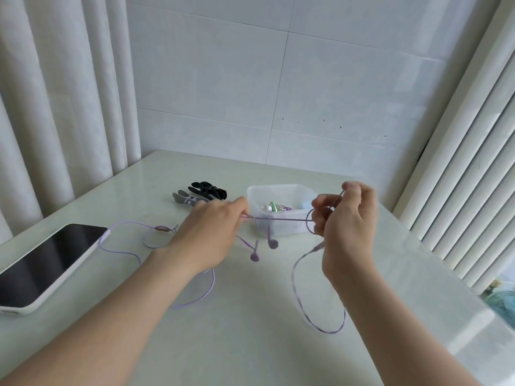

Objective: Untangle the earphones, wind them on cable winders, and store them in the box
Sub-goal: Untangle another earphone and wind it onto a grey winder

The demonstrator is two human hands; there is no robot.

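Earphones (281, 219), purple: one stretch of cable was held taut between both hands, above the table (250, 344) and just in front of the clear box (278, 188). The left hand (211, 235) pinched the cable with curled fingers, and the two earbuds (273, 243) hung below it. The right hand (348, 227) was raised, fingers curled round a loop, thumb and forefinger pinching a strand. Slack lay looped on the table, reaching the phone (47, 263). Black and grey cable winders (207, 190) lay left of the box.
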